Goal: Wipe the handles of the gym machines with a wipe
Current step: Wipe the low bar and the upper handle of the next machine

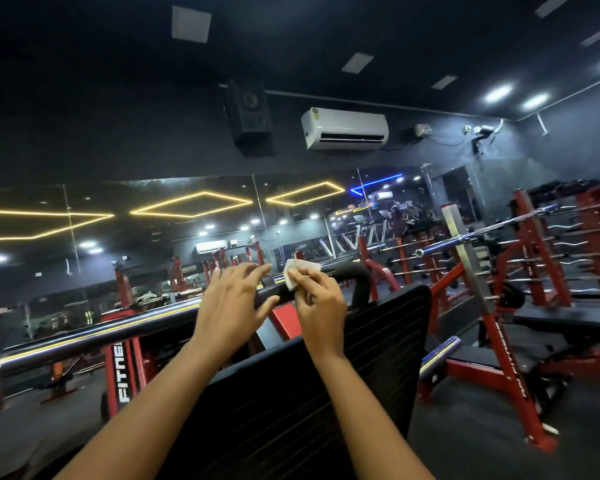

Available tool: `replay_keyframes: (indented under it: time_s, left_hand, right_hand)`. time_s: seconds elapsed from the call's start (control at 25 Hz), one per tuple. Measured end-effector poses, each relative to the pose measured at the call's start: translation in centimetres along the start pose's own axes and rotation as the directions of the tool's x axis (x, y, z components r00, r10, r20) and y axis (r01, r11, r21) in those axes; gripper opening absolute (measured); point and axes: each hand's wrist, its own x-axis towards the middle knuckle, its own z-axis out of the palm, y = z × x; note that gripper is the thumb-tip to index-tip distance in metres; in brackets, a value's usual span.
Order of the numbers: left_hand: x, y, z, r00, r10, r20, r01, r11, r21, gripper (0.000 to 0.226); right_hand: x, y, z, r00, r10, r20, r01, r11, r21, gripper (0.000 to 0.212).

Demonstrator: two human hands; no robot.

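We see both hands raised to the black padded handle (355, 271) of a red-framed gym machine. Our right hand (321, 303) pinches a small white wipe (300, 271) between thumb and fingertips and holds it against the top of the handle, just left of where the bar bends downward. Our left hand (236, 299) is beside it, released, fingers straight and spread over the handle and gripping nothing (whether they touch the bar we cannot tell). Below the hands slopes a black ribbed pad (326, 382), and a chrome bar (101, 337) runs off to the left past a red upright (123, 372) with white lettering
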Motion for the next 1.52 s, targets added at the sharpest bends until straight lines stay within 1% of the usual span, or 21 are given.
replay_keyframes:
  time_s: [0.04, 0.12, 0.2, 0.28, 0.36, 0.48, 0.52, 0.64, 0.72, 0.8, 0.88, 0.92, 1.0, 1.08, 1.12, 1.16, 1.28, 1.36, 1.44, 1.48, 1.52]
  left_hand:
    - [0.9, 0.4, 0.5, 0.999, 0.053, 0.011, -0.054, 0.997, 0.057, 0.061]
    - [2.7, 0.8, 1.8, 0.986, 0.152, 0.072, -0.161, 0.977, 0.142, 0.065]
    - [3.7, 0.6, 3.1, 0.966, 0.228, 0.12, -0.248, 0.948, 0.199, 0.067]
    - [4.0, 0.2, 4.1, 0.95, 0.283, 0.131, -0.306, 0.927, 0.216, 0.078]
    - [3.9, -0.2, 5.2, 0.934, 0.35, 0.072, -0.357, 0.901, 0.246, 0.072]
    - [4.1, -0.6, 6.1, 0.912, 0.409, -0.024, -0.389, 0.883, 0.261, 0.057]
    - [4.1, -0.7, 6.1, 0.906, 0.421, -0.043, -0.397, 0.881, 0.256, 0.056]
    - [4.0, -0.6, 6.1, 0.901, 0.431, -0.051, -0.405, 0.876, 0.261, 0.057]
    - [3.9, -0.3, 5.3, 0.908, 0.419, -0.013, -0.404, 0.882, 0.241, 0.065]
    - [4.2, 0.1, 4.8, 0.918, 0.389, 0.084, -0.397, 0.908, 0.135, 0.065]
    - [5.2, 1.4, 4.6, 0.913, 0.363, 0.188, -0.373, 0.928, 0.022, 0.058]
    - [5.7, 2.2, 4.7, 0.907, 0.364, 0.211, -0.372, 0.928, -0.002, 0.057]
    - [6.3, 3.1, 5.5, 0.906, 0.363, 0.219, -0.373, 0.928, 0.008, 0.057]
    - [6.3, 3.2, 6.2, 0.911, 0.359, 0.204, -0.378, 0.924, 0.063, 0.059]
    - [6.2, 3.2, 6.2, 0.911, 0.362, 0.199, -0.385, 0.919, 0.086, 0.059]
    - [6.1, 3.1, 6.2, 0.909, 0.367, 0.197, -0.391, 0.915, 0.096, 0.059]
    - [6.2, 3.1, 6.3, 0.905, 0.376, 0.197, -0.399, 0.912, 0.092, 0.058]
    - [6.2, 3.0, 6.3, 0.91, 0.368, 0.193, -0.391, 0.915, 0.101, 0.058]
    - [6.1, 3.0, 6.3, 0.91, 0.364, 0.197, -0.389, 0.915, 0.106, 0.059]
    - [6.1, 3.0, 6.3, 0.909, 0.364, 0.202, -0.39, 0.915, 0.107, 0.059]
    - [6.1, 3.0, 6.3, 0.909, 0.365, 0.203, -0.392, 0.914, 0.109, 0.059]
  right_hand:
    - [0.9, 0.9, -0.2, 0.99, -0.123, 0.065, 0.13, 0.985, -0.114, 0.027]
    - [2.3, 2.9, -0.5, 0.929, -0.312, 0.201, 0.359, 0.891, -0.278, 0.029]
    - [3.5, 4.6, -1.1, 0.893, -0.341, 0.292, 0.425, 0.853, -0.304, 0.025]
    - [4.8, 6.5, -2.1, 0.901, -0.311, 0.303, 0.401, 0.863, -0.308, 0.031]
    - [6.3, 8.2, -3.3, 0.913, -0.271, 0.306, 0.371, 0.864, -0.341, 0.033]
    - [7.5, 8.8, -4.2, 0.962, -0.061, 0.267, 0.152, 0.931, -0.333, 0.029]
    - [7.4, 8.4, -4.1, 0.963, -0.057, 0.264, 0.144, 0.935, -0.324, 0.028]
    - [5.4, 7.4, -2.8, 0.897, -0.26, 0.358, 0.369, 0.885, -0.283, 0.034]
    - [5.6, 8.2, -3.3, 0.889, -0.294, 0.351, 0.401, 0.871, -0.285, 0.042]
    - [6.5, 9.4, -4.5, 0.929, -0.219, 0.297, 0.313, 0.894, -0.321, 0.039]
    - [7.1, 9.9, -5.1, 0.966, -0.055, 0.253, 0.142, 0.93, -0.338, 0.032]
    - [7.3, 9.9, -5.0, 0.97, -0.05, 0.238, 0.13, 0.933, -0.337, 0.03]
    - [6.8, 8.8, -4.2, 0.953, -0.137, 0.269, 0.219, 0.927, -0.303, 0.028]
    - [6.3, 9.2, -3.9, 0.921, -0.243, 0.305, 0.326, 0.908, -0.262, 0.035]
    - [6.3, 9.9, -4.1, 0.926, -0.251, 0.283, 0.327, 0.907, -0.267, 0.037]
    - [6.5, 10.7, -4.4, 0.943, -0.216, 0.254, 0.285, 0.918, -0.277, 0.037]
    - [7.2, 11.7, -4.8, 0.987, 0.015, 0.158, 0.029, 0.961, -0.276, 0.031]
    - [7.0, 10.7, -4.4, 0.984, -0.027, 0.178, 0.07, 0.968, -0.242, 0.03]
    - [6.1, 10.0, -3.8, 0.963, -0.157, 0.219, 0.214, 0.941, -0.264, 0.032]
    - [5.9, 10.3, -3.9, 0.962, -0.169, 0.214, 0.224, 0.938, -0.266, 0.034]
    - [6.0, 10.8, -4.1, 0.971, -0.137, 0.197, 0.186, 0.949, -0.256, 0.036]
